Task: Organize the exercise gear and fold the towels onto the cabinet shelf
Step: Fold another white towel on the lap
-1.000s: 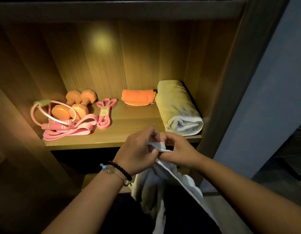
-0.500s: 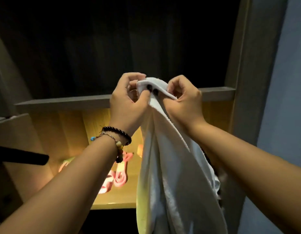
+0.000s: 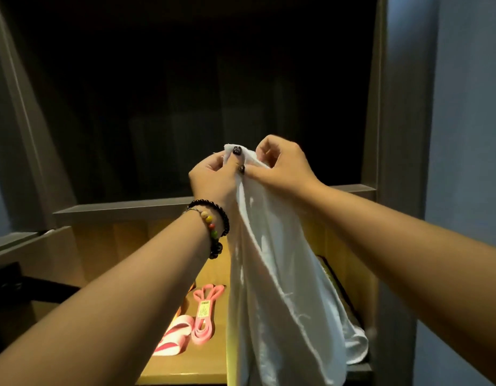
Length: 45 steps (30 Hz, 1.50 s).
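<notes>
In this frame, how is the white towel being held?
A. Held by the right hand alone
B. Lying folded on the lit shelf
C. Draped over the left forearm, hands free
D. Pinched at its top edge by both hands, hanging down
D: the left hand and right hand both pinch the top edge of the white towel, which hangs down in front of the lit shelf.

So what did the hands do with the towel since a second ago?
Both hands, left and right, lifted the white towel from shelf height up high, so it now hangs long. They pinch the same top edge as before. The pink bands stayed on the shelf.
</notes>
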Motion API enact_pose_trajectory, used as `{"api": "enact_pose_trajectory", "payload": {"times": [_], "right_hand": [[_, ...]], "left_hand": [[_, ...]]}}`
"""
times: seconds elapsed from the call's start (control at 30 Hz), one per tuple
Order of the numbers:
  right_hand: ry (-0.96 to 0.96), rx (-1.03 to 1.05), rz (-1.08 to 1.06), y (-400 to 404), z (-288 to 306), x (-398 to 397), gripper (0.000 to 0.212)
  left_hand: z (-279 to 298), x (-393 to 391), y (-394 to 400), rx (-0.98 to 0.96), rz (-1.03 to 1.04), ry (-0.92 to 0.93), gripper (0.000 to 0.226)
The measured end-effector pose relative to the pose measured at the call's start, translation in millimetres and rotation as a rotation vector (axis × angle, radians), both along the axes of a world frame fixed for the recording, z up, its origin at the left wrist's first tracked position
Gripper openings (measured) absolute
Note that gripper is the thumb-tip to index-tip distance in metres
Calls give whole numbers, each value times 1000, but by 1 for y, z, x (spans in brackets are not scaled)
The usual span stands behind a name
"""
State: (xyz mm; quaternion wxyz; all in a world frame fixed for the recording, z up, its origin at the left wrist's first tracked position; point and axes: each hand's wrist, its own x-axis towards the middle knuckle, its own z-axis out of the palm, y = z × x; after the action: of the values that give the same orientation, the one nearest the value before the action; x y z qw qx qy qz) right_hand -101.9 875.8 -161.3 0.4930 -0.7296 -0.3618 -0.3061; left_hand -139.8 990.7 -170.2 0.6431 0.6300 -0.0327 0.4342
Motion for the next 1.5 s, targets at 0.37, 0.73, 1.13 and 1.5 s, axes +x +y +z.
{"api": "enact_pose_trajectory", "payload": {"times": [0.37,0.73,1.13,1.5], "right_hand": [[665,-641,219,-48,-134,-14,30],[766,-861,24,-108,-276,-18,46],[706,-1251,-326,-164,-357,-28,58],[609,-1347,-144,-188,-341,-35,32]], "left_hand": [[-71,3,13,-61,131,242,23],[-100,9,30,-153,212,392,23],[-109,5,70,-262,325,373,23],[-128,-15,102,-289,278,427,17]]}}
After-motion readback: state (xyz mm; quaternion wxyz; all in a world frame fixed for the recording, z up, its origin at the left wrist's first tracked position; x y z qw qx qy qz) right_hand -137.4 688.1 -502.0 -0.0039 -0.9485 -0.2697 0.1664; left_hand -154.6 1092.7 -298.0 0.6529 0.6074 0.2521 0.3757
